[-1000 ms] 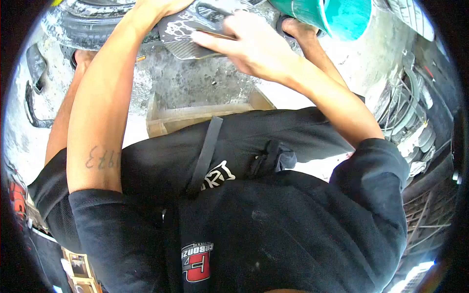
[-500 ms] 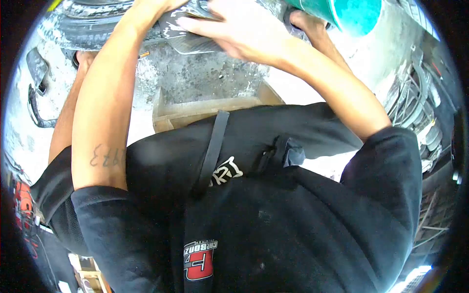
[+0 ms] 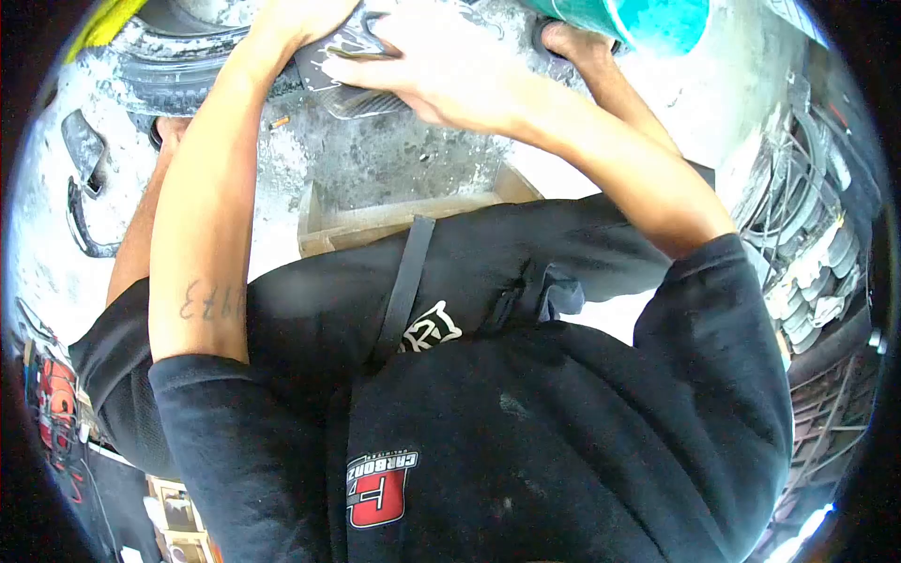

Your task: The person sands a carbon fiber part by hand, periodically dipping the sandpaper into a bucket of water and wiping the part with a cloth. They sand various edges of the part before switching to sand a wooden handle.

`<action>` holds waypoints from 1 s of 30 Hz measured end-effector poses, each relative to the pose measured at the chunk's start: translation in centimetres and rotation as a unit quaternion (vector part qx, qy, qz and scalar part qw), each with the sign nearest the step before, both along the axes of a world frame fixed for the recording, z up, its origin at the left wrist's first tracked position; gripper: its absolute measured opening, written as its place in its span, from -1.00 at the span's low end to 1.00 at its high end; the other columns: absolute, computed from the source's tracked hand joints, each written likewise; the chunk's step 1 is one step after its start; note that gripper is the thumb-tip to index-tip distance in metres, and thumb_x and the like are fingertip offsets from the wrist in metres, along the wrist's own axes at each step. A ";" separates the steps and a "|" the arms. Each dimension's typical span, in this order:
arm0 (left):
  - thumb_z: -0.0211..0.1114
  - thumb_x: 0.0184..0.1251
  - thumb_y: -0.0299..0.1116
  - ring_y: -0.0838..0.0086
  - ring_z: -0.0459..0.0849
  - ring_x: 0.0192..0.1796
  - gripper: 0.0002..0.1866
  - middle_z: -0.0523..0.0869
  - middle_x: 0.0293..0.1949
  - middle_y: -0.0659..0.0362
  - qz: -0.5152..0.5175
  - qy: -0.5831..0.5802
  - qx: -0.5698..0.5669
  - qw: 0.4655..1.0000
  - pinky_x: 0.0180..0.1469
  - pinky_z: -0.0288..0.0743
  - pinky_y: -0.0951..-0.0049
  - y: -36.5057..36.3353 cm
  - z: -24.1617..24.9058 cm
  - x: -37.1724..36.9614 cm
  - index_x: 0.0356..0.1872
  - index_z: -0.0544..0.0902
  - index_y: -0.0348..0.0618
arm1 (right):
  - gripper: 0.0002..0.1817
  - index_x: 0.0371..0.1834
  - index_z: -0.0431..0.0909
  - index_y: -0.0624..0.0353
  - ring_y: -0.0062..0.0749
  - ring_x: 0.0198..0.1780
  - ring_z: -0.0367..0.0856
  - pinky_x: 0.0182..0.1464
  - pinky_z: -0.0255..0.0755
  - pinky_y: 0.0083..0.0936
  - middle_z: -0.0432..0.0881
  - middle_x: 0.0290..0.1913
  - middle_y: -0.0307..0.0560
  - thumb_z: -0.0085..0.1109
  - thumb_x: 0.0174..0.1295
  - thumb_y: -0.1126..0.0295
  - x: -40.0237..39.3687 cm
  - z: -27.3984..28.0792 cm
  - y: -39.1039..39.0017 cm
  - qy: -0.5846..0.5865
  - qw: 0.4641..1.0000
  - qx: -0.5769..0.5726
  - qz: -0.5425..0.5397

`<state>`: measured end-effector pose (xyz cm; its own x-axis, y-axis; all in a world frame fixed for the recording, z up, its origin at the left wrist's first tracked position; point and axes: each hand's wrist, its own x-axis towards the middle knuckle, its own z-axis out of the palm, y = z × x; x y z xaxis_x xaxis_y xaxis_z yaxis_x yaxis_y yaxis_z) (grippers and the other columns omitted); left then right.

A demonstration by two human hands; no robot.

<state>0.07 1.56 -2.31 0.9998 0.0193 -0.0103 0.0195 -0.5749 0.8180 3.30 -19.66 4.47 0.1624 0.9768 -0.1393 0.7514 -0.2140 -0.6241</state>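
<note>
A dark, glossy part with a carbon-fibre weave [image 3: 352,101] and whitish smears lies at the top of the view, over a tyre [image 3: 178,80]. My left hand [image 3: 319,13] is at its left side, and its fingers are cut off by the frame's top edge. From the right, my right hand [image 3: 450,70] grips the part, a curved dark edge showing between thumb and fingers. Glare washes out much of this hand. The far end of the part is out of view.
A teal bucket [image 3: 648,23] stands at the upper right, beside my foot. Under my legs is a wooden frame [image 3: 394,218]. Dark curved pieces [image 3: 83,150] lie on the dusty floor at left. Cables and stacked parts [image 3: 807,216] crowd the right side.
My right hand has shifted slightly left and down and is less blurred. The part sits slightly lower in view; the whole view has shifted a little too.
</note>
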 end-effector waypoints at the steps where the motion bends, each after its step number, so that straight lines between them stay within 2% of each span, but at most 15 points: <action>1: -0.01 0.65 -0.10 -0.11 0.64 0.24 -0.52 0.71 0.17 -0.23 0.006 -0.001 0.003 1.000 0.32 0.46 0.12 0.4 -0.3 0.2 0.25 0.66 -0.23 | -0.54 0.20 0.72 -0.13 -0.11 -0.28 0.58 -0.16 0.46 -0.14 0.51 -0.42 -0.07 0.28 0.18 0.38 0.3 0.6 -0.1 0.009 1.000 0.003 -0.007; 3: 0.02 0.64 -0.11 -0.09 0.65 0.24 -0.52 0.71 0.17 -0.23 -0.052 0.097 0.094 0.989 0.33 0.46 0.14 0.8 -0.9 0.0 0.27 0.65 -0.25 | -0.60 0.16 0.72 -0.10 -0.03 -0.11 0.63 -0.12 0.49 -0.12 0.58 -0.29 0.02 0.23 0.23 0.42 1.0 3.0 -2.3 -0.076 0.994 -0.001 0.084; 4: 0.03 0.64 -0.08 -0.05 0.67 0.23 -0.51 0.74 0.14 -0.21 -0.003 0.110 0.031 0.993 0.33 0.47 0.14 0.5 -0.5 -0.3 0.24 0.66 -0.27 | -0.60 0.16 0.72 -0.10 -0.05 0.02 0.63 -0.09 0.52 -0.14 0.59 -0.27 0.04 0.20 0.26 0.44 0.6 2.3 -1.7 -0.101 0.992 0.029 0.074; 9: 0.07 0.63 -0.07 -0.02 0.69 0.23 -0.53 0.76 0.11 -0.18 0.010 0.133 0.014 0.991 0.32 0.48 0.13 1.3 -1.4 0.2 0.18 0.70 -0.24 | -0.53 0.27 0.70 -0.14 -0.26 -0.14 0.71 -0.14 0.56 -0.21 0.70 -0.20 0.07 0.29 0.27 0.45 0.3 0.4 2.8 -0.097 0.985 0.142 -0.002; 11: 0.07 0.64 -0.05 0.00 0.68 0.26 -0.51 0.74 0.19 -0.15 -0.057 0.256 -0.062 0.963 0.35 0.47 0.14 2.3 -0.5 0.6 0.24 0.69 -0.21 | -0.51 0.29 0.68 -0.03 0.05 -0.16 0.68 -0.07 0.54 -0.15 0.70 -0.11 0.18 0.29 0.25 0.40 2.8 2.3 0.7 0.095 0.976 0.172 -0.093; 12: 0.08 0.63 0.04 0.06 0.68 0.29 -0.47 0.73 0.24 -0.08 -0.180 0.052 0.120 0.975 0.39 0.45 0.15 3.7 -4.3 1.1 0.30 0.68 -0.15 | -0.51 0.29 0.68 0.03 0.00 -0.11 0.72 -0.03 0.57 -0.18 0.74 -0.10 0.20 0.33 0.24 0.39 3.0 1.6 -1.0 0.178 0.941 0.208 -0.198; 13: 0.08 0.63 0.04 0.06 0.68 0.29 -0.47 0.73 0.24 -0.08 -0.183 0.053 0.128 0.973 0.39 0.45 0.15 4.0 -4.6 1.7 0.30 0.68 -0.15 | -0.50 0.29 0.69 0.09 -0.06 -0.07 0.76 0.02 0.60 -0.21 0.78 -0.09 0.22 0.36 0.24 0.38 2.8 0.8 -2.9 0.261 0.885 0.238 -0.303; 15: 0.09 0.62 0.08 0.10 0.67 0.30 -0.45 0.75 0.24 -0.02 -0.091 0.127 0.108 0.982 0.42 0.43 0.17 3.0 -4.5 2.8 0.33 0.66 -0.12 | -0.52 0.24 0.67 0.23 -0.01 -0.10 0.74 0.00 0.59 -0.16 0.76 -0.05 0.24 0.36 0.22 0.42 3.5 3.9 -5.7 0.358 0.855 0.045 -0.373; 16: 0.09 0.62 0.11 0.13 0.67 0.30 -0.44 0.76 0.22 -0.02 -0.067 0.206 0.120 0.969 0.42 0.42 0.20 1.9 -1.8 3.5 0.29 0.69 -0.12 | -0.52 0.24 0.67 0.23 -0.01 -0.10 0.74 0.00 0.59 -0.16 0.76 -0.05 0.24 0.36 0.22 0.42 2.3 3.8 -6.6 0.361 0.848 0.048 -0.386; 19: 0.08 0.62 0.13 0.15 0.68 0.28 -0.43 0.77 0.19 -0.03 -0.117 0.178 0.085 0.973 0.39 0.45 0.23 1.4 2.2 4.2 0.23 0.73 -0.14 | -0.46 0.27 0.71 0.01 -0.52 -0.29 0.73 -0.18 0.59 -0.49 0.79 -0.26 -0.21 0.49 0.22 0.12 -1.0 2.2 -6.9 0.244 0.880 0.016 -0.408; 20: 0.13 0.58 0.17 0.15 0.77 0.09 -0.41 0.84 -0.01 -0.05 -0.118 0.123 0.062 0.983 0.23 0.54 0.23 2.7 -1.5 4.6 0.03 0.81 -0.19 | -0.46 0.27 0.71 0.01 -0.49 -0.20 0.75 -0.08 0.60 -0.50 0.81 -0.16 -0.15 0.48 0.22 0.14 -1.4 2.2 -6.4 0.243 0.881 0.028 -0.404; 23: 0.16 0.58 0.18 0.37 0.75 0.06 -0.39 0.84 0.02 0.08 -0.132 0.239 0.092 0.958 0.28 0.49 0.40 6.2 -3.6 4.3 0.18 0.76 -0.19 | -0.49 0.25 0.71 0.07 -0.49 -0.14 0.72 0.00 0.58 -0.48 0.82 -0.10 -0.12 0.46 0.24 0.16 -2.9 1.1 -5.1 0.226 0.876 0.102 -0.414; 24: 0.20 0.58 0.17 0.53 0.71 -0.03 -0.41 0.83 -0.08 0.21 -0.047 0.253 0.083 0.963 0.20 0.50 0.49 5.0 -1.0 2.8 0.12 0.79 -0.21 | -0.50 0.22 0.71 0.15 -0.51 -0.18 0.68 -0.03 0.56 -0.47 0.80 -0.14 -0.14 0.47 0.27 0.16 -3.2 0.8 -4.9 0.207 0.866 0.156 -0.427; 27: 0.19 0.56 0.21 0.54 0.71 -0.03 -0.38 0.84 -0.08 0.22 0.005 0.281 -0.025 0.959 0.17 0.51 0.49 7.0 -1.9 0.2 0.09 0.81 -0.20 | -0.48 0.29 0.70 0.03 -0.24 -0.04 0.77 0.08 0.60 -0.38 0.80 0.03 0.05 0.38 0.22 0.25 -3.4 2.0 -4.8 0.208 0.884 0.098 -0.407; 30: 0.23 0.54 0.19 0.53 0.72 -0.01 -0.40 0.83 -0.04 0.21 0.023 0.268 -0.033 0.963 0.18 0.51 0.47 7.5 -4.4 -1.0 0.10 0.80 -0.21 | -0.52 0.25 0.71 0.00 -0.14 -0.10 0.76 0.08 0.56 -0.23 0.80 -0.07 0.01 0.40 0.23 0.24 -3.5 1.1 -4.7 0.106 0.922 0.100 -0.358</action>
